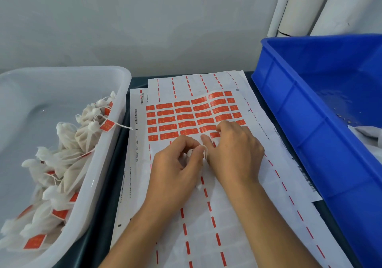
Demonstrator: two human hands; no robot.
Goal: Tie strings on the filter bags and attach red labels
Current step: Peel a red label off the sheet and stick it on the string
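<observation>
- The left hand [175, 164] sits at the centre of the view, its fingers [186, 143] curled and pinched on a white filter bag [198, 185], most of which is hidden under the palm; only a looped bit of string [204, 149] and a lower corner show.
- The right hand [233, 154], just at 3 o'clock of the left and touching it, reaches toward 12 o'clock with its fingers bent down onto the label sheet [186, 118]. They appear to be picking at a red label [215, 135] in the nearest row. Whether the label is already lifted cannot be told.
- The sheet lies on the table [115, 185] over other spent sheets, with several rows of labels left and the near rows stripped.
- To do this step well, the person would likely lift one corner of the label with a fingernail, peel slowly so it does not curl onto itself, and keep the string end free and taut in the left hand so the label can fold squarely over it.
- The white tub [99, 164] at 9 o'clock holds finished bags [68, 154] with red tags; the blue crate [310, 112] at 3 o'clock shows only a bit of white material at its right edge.
</observation>
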